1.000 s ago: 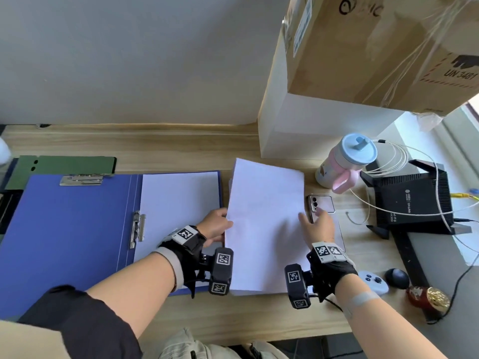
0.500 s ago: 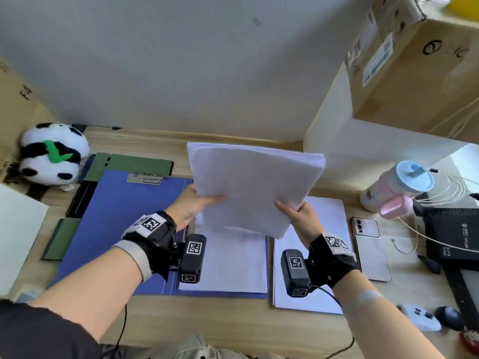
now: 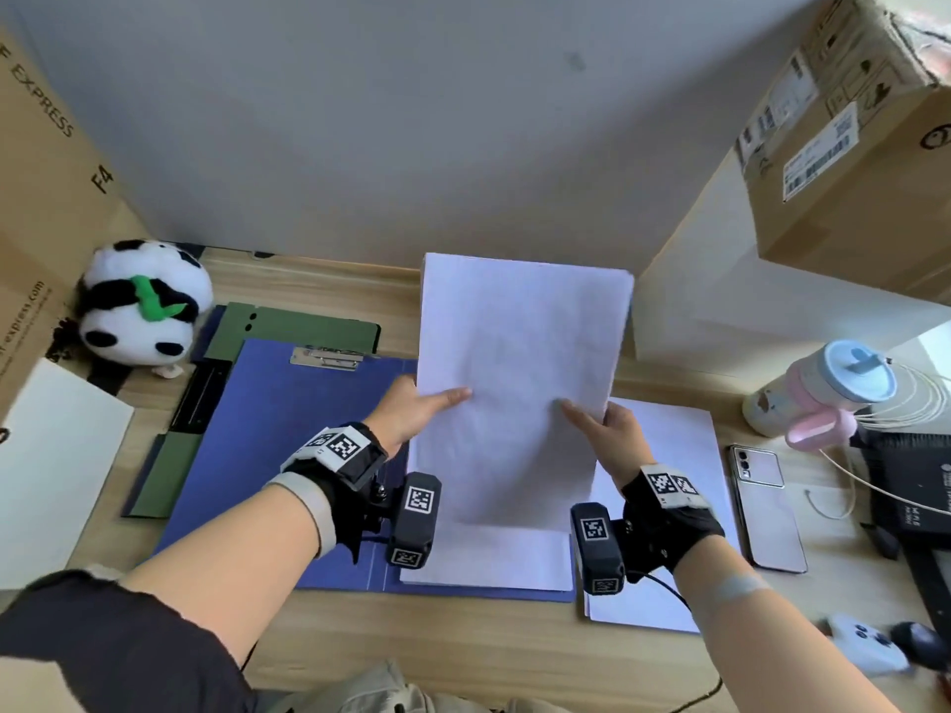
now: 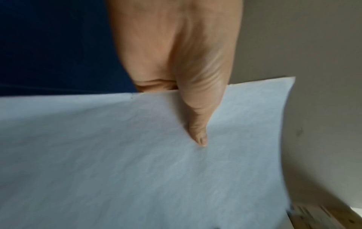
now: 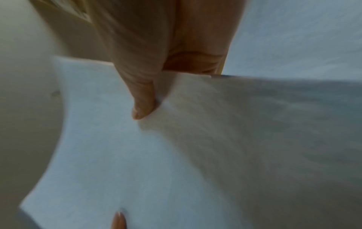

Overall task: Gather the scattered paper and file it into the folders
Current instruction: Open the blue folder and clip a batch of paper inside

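Observation:
I hold a stack of white paper point(image 3: 520, 383) upright above the open blue folder point(image 3: 267, 445). My left hand point(image 3: 422, 409) pinches its left edge, thumb on the front face. My right hand point(image 3: 602, 424) pinches the right edge the same way. In the left wrist view the left hand point(image 4: 195, 117) lies thumb-down on the paper point(image 4: 137, 170); in the right wrist view the right hand point(image 5: 143, 99) presses its thumb on the paper point(image 5: 156, 170). White sheets point(image 3: 489, 558) lie in the folder's right half. Another pile of paper point(image 3: 664, 506) lies on the desk to the right. A green folder point(image 3: 309, 326) sits behind the blue one.
A plush panda point(image 3: 139, 301) sits at the back left beside a cardboard box point(image 3: 36, 208). A white sheet point(image 3: 56, 465) lies at the far left. To the right are a phone point(image 3: 767, 506), a lidded cup point(image 3: 818, 388), a black router point(image 3: 911, 486) and stacked boxes point(image 3: 844, 146).
The stack was lifted off the desk by both hands and has turned from a tilted, sideways hold to upright above the folder. The view swung left, bringing the panda into sight.

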